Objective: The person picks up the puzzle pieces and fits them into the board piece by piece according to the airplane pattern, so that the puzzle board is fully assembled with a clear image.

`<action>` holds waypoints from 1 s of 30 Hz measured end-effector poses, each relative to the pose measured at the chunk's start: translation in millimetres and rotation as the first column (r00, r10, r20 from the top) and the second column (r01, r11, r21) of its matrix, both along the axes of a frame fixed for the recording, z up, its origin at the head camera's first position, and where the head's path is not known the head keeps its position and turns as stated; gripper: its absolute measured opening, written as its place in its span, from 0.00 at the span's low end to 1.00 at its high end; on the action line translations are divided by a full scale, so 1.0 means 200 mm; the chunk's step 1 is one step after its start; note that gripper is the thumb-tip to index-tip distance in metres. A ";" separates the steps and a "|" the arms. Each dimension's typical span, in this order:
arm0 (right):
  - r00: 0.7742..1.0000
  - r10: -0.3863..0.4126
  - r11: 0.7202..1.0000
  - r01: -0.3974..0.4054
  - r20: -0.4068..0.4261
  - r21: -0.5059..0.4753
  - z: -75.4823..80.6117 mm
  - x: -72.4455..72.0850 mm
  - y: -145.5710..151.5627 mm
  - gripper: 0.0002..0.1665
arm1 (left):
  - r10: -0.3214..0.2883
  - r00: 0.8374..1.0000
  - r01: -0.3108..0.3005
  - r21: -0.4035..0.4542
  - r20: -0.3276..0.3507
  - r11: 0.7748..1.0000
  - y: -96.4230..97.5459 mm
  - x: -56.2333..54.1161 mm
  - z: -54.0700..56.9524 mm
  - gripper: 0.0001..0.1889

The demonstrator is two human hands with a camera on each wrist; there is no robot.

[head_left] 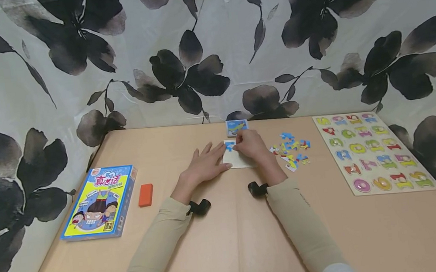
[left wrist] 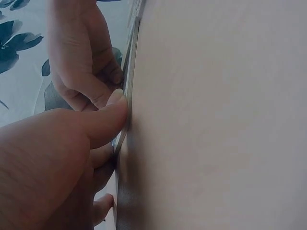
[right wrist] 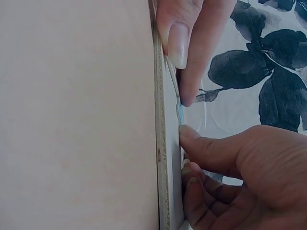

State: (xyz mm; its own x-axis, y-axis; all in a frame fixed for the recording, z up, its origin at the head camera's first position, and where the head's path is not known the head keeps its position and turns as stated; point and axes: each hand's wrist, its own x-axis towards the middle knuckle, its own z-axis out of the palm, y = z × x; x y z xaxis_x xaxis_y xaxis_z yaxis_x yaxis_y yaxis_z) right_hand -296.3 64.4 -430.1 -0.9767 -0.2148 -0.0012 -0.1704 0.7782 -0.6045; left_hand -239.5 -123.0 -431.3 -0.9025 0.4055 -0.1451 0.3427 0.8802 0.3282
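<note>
A small white puzzle tray (head_left: 238,162) lies on the table in the head view, with a few joined blue puzzle pieces (head_left: 229,145) in its upper left. My left hand (head_left: 203,164) rests at the tray's left side, fingers spread and thumb (left wrist: 112,112) on its edge. Over the upper right part, my right hand (head_left: 253,146) has thumb and fingers bent together, pinching what seems a small puzzle piece mostly hidden by the fingertips. Just beyond the tray is a blue picture card (head_left: 237,127). Loose puzzle pieces (head_left: 291,148) lie scattered right of the right hand.
A blue and yellow box (head_left: 94,205) lies on the left, with an orange-red block (head_left: 146,195) beside it. At the right is a white board (head_left: 373,151) covered in colourful shapes. A flowered cloth (head_left: 251,76) hangs behind the table's far edge.
</note>
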 end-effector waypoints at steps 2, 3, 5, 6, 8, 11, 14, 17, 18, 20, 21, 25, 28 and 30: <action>1.000 -0.006 1.000 0.006 -0.008 0.000 0.00 0.00 0.00 0.08 | 0.002 1.000 -0.002 -0.005 -0.002 1.000 0.00 0.00 0.00 0.39; 1.000 -0.008 1.000 0.008 -0.011 0.000 0.00 0.00 0.00 0.09 | 0.003 1.000 -0.003 -0.005 -0.002 1.000 0.00 0.00 0.00 0.39; 1.000 -0.010 1.000 0.010 -0.018 -0.001 0.00 0.00 0.00 0.09 | 0.005 1.000 -0.005 -0.004 -0.002 1.000 0.00 0.00 0.01 0.39; 1.000 -0.010 1.000 0.010 -0.017 0.000 0.00 0.00 0.00 0.10 | 0.006 1.000 -0.006 -0.005 -0.002 1.000 0.01 0.00 0.01 0.38; 1.000 -0.014 1.000 0.014 -0.017 0.007 0.01 0.00 0.00 0.11 | 0.010 1.000 -0.010 -0.006 -0.001 1.000 0.01 0.00 0.02 0.38; 1.000 -0.025 0.999 0.025 -0.003 0.020 0.01 0.00 0.00 0.12 | 0.013 1.000 -0.013 -0.021 -0.002 1.000 0.02 0.00 0.03 0.37; 1.000 -0.025 0.999 0.025 0.010 0.033 0.01 0.00 0.00 0.13 | 0.021 1.000 -0.021 -0.045 -0.004 0.999 0.02 0.00 0.03 0.36; 1.000 -0.005 0.999 0.005 0.021 0.045 0.02 -0.01 0.01 0.14 | 0.027 1.000 -0.027 -0.066 0.001 0.997 0.04 0.00 0.03 0.36; 1.000 0.006 0.999 -0.007 0.023 0.046 0.02 -0.01 0.02 0.14 | 0.028 1.000 -0.028 -0.069 0.002 0.997 0.04 0.00 0.04 0.36; 0.999 0.037 0.999 -0.038 0.029 0.035 0.02 -0.02 0.03 0.13 | 0.030 1.000 -0.030 -0.072 0.002 0.997 0.05 0.00 0.03 0.36; 0.998 0.054 0.998 -0.054 0.028 0.028 0.02 -0.02 0.04 0.12 | 0.029 1.000 -0.029 -0.073 0.000 0.997 0.05 -0.01 0.03 0.36; 0.994 0.111 0.994 -0.111 0.009 -0.002 0.03 -0.04 0.11 0.05 | 0.022 1.000 -0.022 -0.069 0.000 0.997 0.04 -0.01 0.02 0.37; 0.993 0.118 0.993 -0.118 -0.018 -0.015 0.03 -0.04 0.18 0.04 | 0.016 1.000 -0.015 -0.064 0.006 0.998 0.04 -0.01 0.02 0.37; 0.994 0.106 0.994 -0.107 -0.035 -0.020 0.04 -0.04 0.25 0.06 | 0.013 1.000 -0.012 -0.062 0.007 0.998 0.04 -0.01 0.01 0.37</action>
